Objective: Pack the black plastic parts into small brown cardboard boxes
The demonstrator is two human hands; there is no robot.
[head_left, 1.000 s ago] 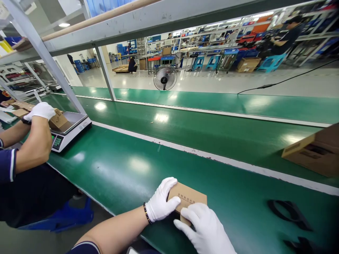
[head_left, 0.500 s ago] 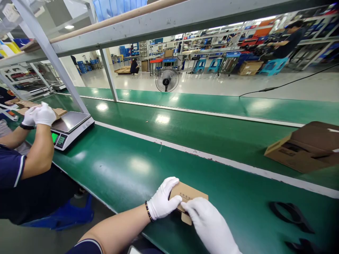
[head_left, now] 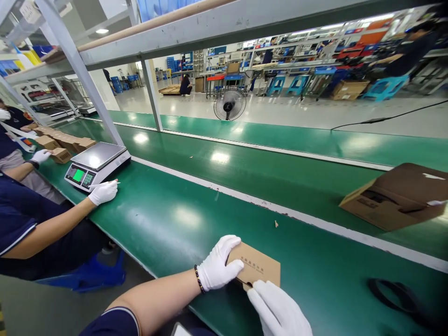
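Observation:
A small flat brown cardboard box (head_left: 261, 267) with printed characters lies on the green conveyor belt (head_left: 168, 219) at its near edge. My left hand (head_left: 220, 263), in a white glove, grips the box's left end, thumb on top. My right hand (head_left: 278, 310), also gloved, touches the box's near edge with a fingertip from below right.
A co-worker sits at the left, one gloved hand (head_left: 103, 192) resting by a weighing scale (head_left: 98, 164), the other (head_left: 40, 156) near several small brown boxes (head_left: 61, 154). A large open carton (head_left: 395, 198) lies at the right. A black loop (head_left: 392, 291) lies at the near right.
The co-worker's hands have come off the scale, one dropping to the belt, the other reaching left. My right hand has slid back off the box to its near edge.

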